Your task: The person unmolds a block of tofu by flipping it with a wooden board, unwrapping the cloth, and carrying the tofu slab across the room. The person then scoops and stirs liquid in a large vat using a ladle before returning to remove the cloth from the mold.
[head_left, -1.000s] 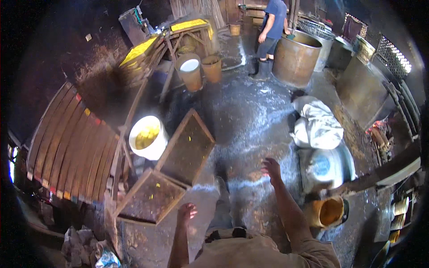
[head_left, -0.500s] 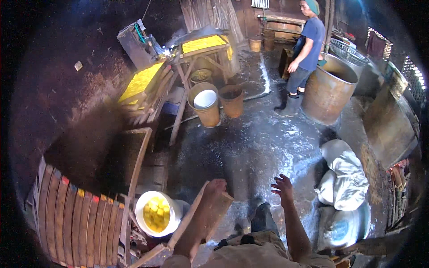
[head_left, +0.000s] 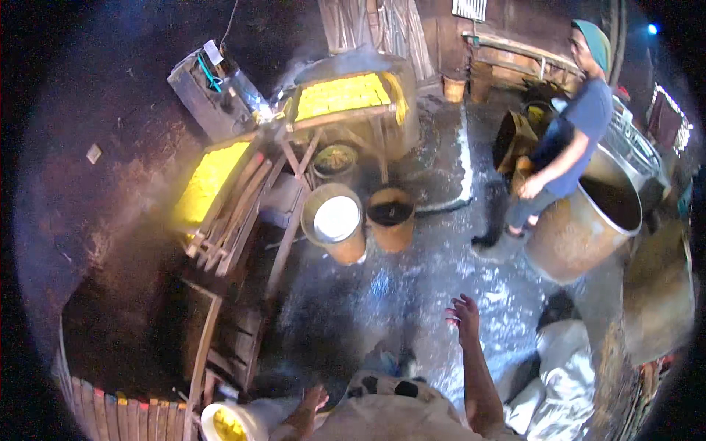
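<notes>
Head — left hand (head_left: 316, 398) near bucket (head_left: 256, 422), right hand (head_left: 463, 314) over floor (head_left: 412, 294).

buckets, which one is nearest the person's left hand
The white bucket at the picture's bottom edge, with yellow pieces inside, is nearest the left hand; the brownish buckets side by side stand farther ahead.

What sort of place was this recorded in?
Probably a small food-making workshop, perhaps for tofu. Signs of it: yellow blocks packed in rows on a wooden table, a white bucket with more yellow pieces, and a large stained drum.
</notes>
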`<state>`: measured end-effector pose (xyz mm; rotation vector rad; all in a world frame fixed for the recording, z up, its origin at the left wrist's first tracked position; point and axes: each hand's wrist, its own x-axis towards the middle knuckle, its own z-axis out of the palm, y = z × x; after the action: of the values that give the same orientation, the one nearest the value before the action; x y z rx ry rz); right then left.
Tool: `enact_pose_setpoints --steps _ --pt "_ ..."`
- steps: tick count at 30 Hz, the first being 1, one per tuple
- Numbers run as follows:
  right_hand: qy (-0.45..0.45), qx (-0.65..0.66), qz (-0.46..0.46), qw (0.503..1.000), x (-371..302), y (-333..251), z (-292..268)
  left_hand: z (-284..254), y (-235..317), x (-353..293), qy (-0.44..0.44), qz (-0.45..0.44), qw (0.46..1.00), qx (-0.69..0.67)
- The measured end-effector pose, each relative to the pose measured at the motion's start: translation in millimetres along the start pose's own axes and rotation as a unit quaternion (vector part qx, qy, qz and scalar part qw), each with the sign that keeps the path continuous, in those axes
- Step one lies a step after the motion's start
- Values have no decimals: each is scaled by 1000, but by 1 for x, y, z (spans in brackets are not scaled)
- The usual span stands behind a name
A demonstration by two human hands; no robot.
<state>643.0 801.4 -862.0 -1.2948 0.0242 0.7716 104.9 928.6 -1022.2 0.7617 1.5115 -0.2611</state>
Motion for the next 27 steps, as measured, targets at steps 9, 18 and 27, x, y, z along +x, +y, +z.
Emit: enact_pose_setpoints --steps 9,18,27 --pt "-15 -5 -91 996 296 -92 35 137 164 73 63 59 973 -215" --pt "16 74 -13 997 523 -197 83 212 672 254 -331 294 870 -217" --pt "76 158 -24 984 765 -272 31 454 1051 275 -341 217 911 -83"
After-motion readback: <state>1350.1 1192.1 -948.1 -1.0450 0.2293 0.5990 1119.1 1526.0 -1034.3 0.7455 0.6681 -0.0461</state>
